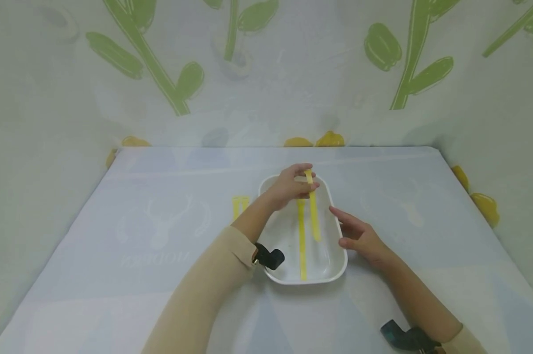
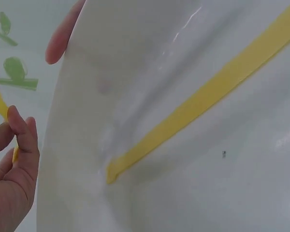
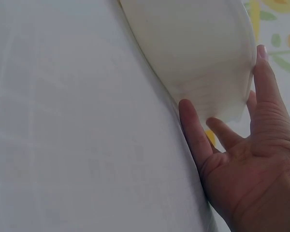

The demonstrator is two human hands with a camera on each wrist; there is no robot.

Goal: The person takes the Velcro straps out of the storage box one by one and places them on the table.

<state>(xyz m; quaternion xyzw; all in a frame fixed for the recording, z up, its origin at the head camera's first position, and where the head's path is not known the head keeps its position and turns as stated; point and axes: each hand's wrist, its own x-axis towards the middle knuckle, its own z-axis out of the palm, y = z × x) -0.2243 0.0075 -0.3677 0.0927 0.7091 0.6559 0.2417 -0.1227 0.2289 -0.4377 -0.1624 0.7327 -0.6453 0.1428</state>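
My left hand (image 1: 290, 186) is over the far part of a white tray (image 1: 342, 255) with rounded corners. Between thumb and fingers it pinches a long, narrow yellow strip (image 1: 313, 216), whose lower end points down into the tray. A second yellow strip (image 1: 302, 241) lies lengthwise inside, and the left wrist view shows its small flared end (image 2: 113, 171). At the tray's right side, my right hand (image 1: 361, 238) touches the outer wall (image 3: 208, 72) and rim with extended, spread fingers.
Left of the tray, two more yellow strips (image 1: 236, 204) lie side by side on the pale patterned tablecloth (image 1: 160, 275), partly hidden by my left forearm. A wall covering (image 1: 293, 88) with green leaf prints rises behind the table's far edge.
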